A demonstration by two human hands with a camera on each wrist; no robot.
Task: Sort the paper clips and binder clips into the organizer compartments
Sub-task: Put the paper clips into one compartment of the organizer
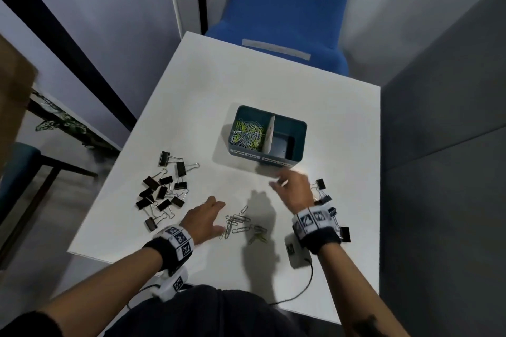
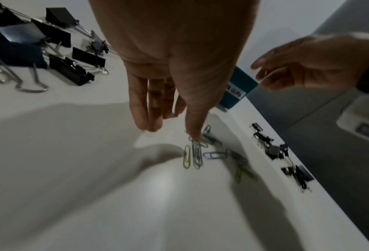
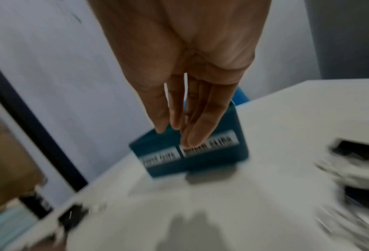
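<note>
A teal organizer (image 1: pixel 297 128) stands mid-table; its left compartment holds coloured paper clips (image 1: pixel 247 134), its right one looks dark and I cannot tell what it holds. Several loose paper clips (image 1: pixel 238 223) lie near the front edge. My left hand (image 1: pixel 208 217) rests flat beside them with straight fingers, and its thumb tip (image 2: pixel 195 137) touches one clip (image 2: pixel 197 155). My right hand (image 1: pixel 291 186) hovers just in front of the organizer (image 3: pixel 200 163), fingers (image 3: pixel 197 134) straight and together, holding nothing. A pile of black binder clips (image 1: pixel 163 191) lies to the left.
More black binder clips (image 1: pixel 330 209) lie along the table's right edge (image 2: pixel 271 151), partly hidden by my right wrist. A blue chair (image 1: pixel 284 13) stands behind the table. A grey partition (image 1: pixel 443 117) rises on the right, and a cable (image 1: pixel 304 290) trails over the front edge.
</note>
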